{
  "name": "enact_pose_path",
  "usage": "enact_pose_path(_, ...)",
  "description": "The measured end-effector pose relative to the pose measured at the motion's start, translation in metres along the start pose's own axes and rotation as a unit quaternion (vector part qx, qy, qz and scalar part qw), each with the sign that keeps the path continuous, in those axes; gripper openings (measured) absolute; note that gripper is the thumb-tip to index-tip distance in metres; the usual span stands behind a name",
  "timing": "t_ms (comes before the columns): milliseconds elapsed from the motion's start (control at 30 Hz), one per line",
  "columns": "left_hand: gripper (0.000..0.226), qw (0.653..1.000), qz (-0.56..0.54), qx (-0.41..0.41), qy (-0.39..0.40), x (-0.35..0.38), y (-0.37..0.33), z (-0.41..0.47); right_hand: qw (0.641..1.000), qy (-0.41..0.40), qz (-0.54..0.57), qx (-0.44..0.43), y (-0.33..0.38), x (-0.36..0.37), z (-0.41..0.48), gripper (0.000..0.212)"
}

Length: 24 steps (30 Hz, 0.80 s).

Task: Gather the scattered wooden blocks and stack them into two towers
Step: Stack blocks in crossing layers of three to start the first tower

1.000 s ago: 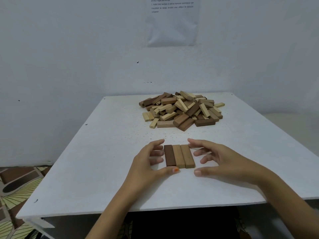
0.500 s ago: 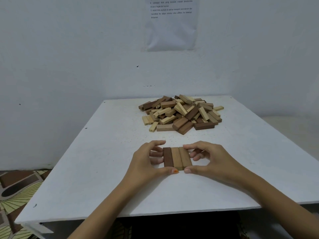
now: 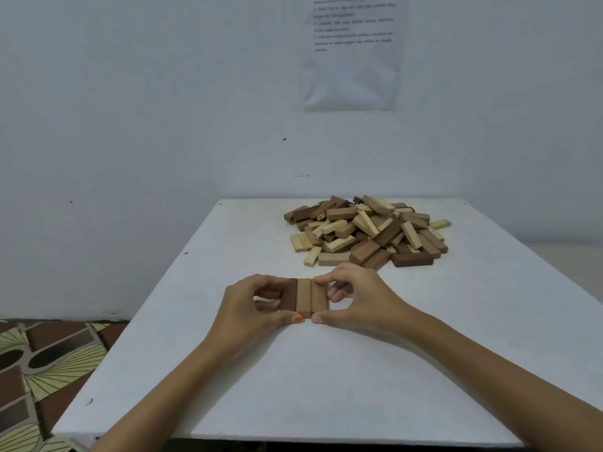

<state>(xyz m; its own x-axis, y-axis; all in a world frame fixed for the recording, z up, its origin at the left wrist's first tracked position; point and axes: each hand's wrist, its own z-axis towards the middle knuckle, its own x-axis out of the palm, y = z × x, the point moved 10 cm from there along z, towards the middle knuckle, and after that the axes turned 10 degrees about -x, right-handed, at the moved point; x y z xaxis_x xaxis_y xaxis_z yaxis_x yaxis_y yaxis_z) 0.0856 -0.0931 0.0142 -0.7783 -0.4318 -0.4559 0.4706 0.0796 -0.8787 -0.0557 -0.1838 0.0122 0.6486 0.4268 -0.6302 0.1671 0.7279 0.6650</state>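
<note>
Three blocks lie flat in a row on the table, sides touching. The dark block sits against the left hand's curled fingers, and the two paler ones are toward the right hand. Each hand cups one side of the row, forefingers at its far end and thumbs almost meeting at its near end. Beyond the fingertips, just past the right knuckles, sits the pile. A paper hangs on the wall above. Patterned floor shows left of the left wrist.
</note>
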Motion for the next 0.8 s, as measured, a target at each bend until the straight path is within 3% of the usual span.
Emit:
enact_pose_path(367,0.038,0.999,0.025,-0.021,-0.031,-0.054,0.032,0.042,0.998,-0.018,-0.028,-0.060,0.009,0.048,0.062,0.049)
enact_pose_path(800,0.035,0.998,0.022,-0.002,-0.064,-0.057,0.041,0.054,0.991,-0.097,-0.019,-0.086,0.008,0.047,0.070,0.035)
